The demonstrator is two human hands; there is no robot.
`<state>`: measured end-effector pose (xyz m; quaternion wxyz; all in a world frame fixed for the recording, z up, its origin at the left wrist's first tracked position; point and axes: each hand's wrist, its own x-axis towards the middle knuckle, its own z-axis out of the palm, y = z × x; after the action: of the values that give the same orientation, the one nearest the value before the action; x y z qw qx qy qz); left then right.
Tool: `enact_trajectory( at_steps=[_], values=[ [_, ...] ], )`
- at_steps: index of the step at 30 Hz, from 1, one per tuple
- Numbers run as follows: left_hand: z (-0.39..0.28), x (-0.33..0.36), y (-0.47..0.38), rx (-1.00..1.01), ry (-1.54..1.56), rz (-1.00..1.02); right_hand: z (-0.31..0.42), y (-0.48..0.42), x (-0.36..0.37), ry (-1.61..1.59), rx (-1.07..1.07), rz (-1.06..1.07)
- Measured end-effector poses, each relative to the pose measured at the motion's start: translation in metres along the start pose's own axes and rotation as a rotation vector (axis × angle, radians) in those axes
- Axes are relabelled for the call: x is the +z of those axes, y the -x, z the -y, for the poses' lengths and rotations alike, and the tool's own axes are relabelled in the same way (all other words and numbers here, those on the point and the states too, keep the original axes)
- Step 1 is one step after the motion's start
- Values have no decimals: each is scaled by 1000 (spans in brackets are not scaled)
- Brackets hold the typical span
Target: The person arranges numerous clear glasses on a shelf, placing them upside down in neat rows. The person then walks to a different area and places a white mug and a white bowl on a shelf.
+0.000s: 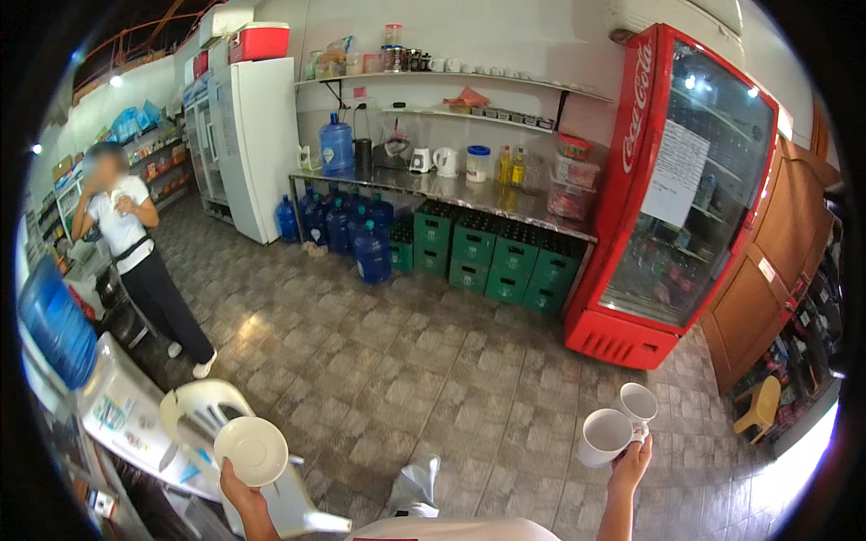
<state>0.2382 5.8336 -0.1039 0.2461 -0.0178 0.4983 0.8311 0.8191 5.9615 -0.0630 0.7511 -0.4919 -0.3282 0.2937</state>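
My left hand (241, 495) grips a round white saucer (252, 450) by its near edge, above a white plastic chair (287, 497). The saucer is tilted so its bare upper face shows. On the other side, my right hand (630, 463) holds two white mugs by their handles. The nearer mug (604, 436) and the farther mug (638, 402) sit close against each other, and I see into both from above. Their insides look bare. Tiled floor (433, 379) lies beneath both hands.
A red Coca-Cola fridge (626, 270) stands ahead right, beside a wooden door (758, 270). Green bottle crates (473, 250) and blue water jugs (372, 253) sit under a steel table (433, 193). At left are a person (132, 223), a water dispenser (135, 419) and a white refrigerator (264, 149).
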Motion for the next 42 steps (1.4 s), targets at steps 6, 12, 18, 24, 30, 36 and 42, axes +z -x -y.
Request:
enact_trajectory(
  at_steps=[6,12,18,24,30,36,42],
  values=[
    [85,254,-131,-10,33,127,-89,-171,144,32,17,-196],
    [169,510,-205,-67,-27,284,-144,-339,235,44,-124,-167],
    [317,674,-310,-107,172,379,-233,-555,327,67,-231,-329],
    [350,783,-376,1064,-758,358,-280,-758,558,142,-242,-69],
    [342,931,-436,108,128,-33,-317,-885,731,97,-274,116],
    [426,1107,-538,91,148,10,-340,-1006,802,52,-354,45],
    [499,1294,-613,-72,81,231,-281,-1089,801,6,-472,-44]
  ],
)
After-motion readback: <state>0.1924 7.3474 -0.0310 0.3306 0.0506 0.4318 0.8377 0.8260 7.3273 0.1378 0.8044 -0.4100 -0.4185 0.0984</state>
